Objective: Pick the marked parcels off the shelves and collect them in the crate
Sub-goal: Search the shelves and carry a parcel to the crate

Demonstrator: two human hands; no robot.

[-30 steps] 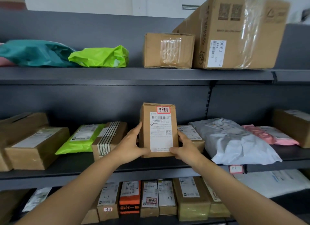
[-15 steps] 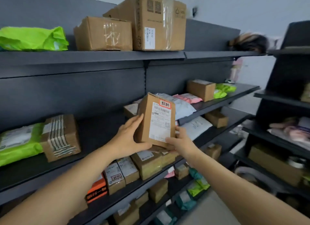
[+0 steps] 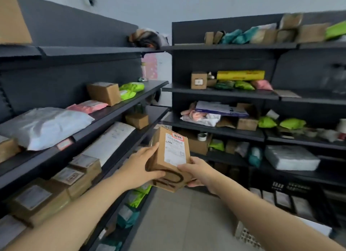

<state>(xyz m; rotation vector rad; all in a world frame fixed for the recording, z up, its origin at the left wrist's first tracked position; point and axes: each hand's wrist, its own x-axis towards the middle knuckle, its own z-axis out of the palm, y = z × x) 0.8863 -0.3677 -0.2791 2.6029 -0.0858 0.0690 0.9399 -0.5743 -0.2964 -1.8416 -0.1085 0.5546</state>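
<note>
Two hands hold one brown parcel (image 3: 168,157). My left hand (image 3: 142,166) grips its left side and my right hand (image 3: 196,173) grips the bottom right corner, with the fingers of both curled round the box. The parcel is up in the air, off the shelves (image 3: 119,108) and out over the floor (image 3: 177,222). It has a red tag (image 3: 177,136) above its label, so I think it is a marked one.

I think I am carrying it to the crate. A white mesh corner (image 3: 243,235) low on the right may be the crate, but I cannot tell. Next I should look down there, lower the box in, then let go.
</note>
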